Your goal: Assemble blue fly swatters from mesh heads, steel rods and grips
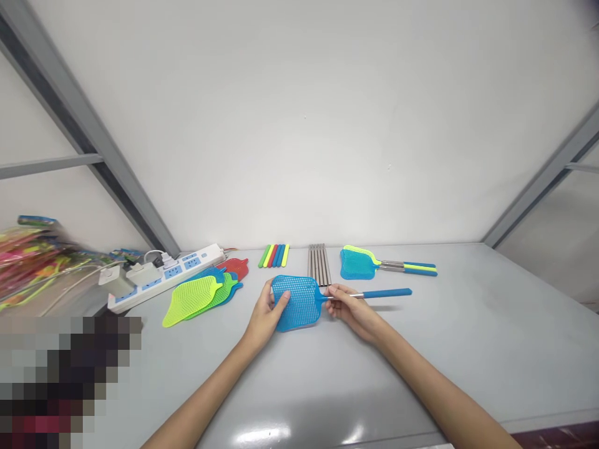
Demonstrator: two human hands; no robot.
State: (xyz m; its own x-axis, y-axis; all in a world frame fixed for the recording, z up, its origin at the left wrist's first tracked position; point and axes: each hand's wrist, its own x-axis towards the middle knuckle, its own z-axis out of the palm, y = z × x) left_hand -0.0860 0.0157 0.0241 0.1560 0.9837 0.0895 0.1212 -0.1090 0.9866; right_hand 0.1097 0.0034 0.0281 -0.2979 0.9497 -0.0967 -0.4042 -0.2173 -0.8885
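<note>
Fingers (pixel 282 302) of L hand (pixel 262 318) pinching blue swatter head (pixel 298 304), R hand's (pixel 353 310) pinching its shaft (pixel 357 295), ctr frame, loose heads (pixel 193 296) mid-L.

Rods (pixel 319 265) lie behind the held swatter (pixel 297 303), right of grips (pixel 273 255).

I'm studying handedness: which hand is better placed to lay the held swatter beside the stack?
Probably the right hand: it grips the metal shaft, nearer the stacked fly swatters; the left hand holds the blue mesh head.
</note>
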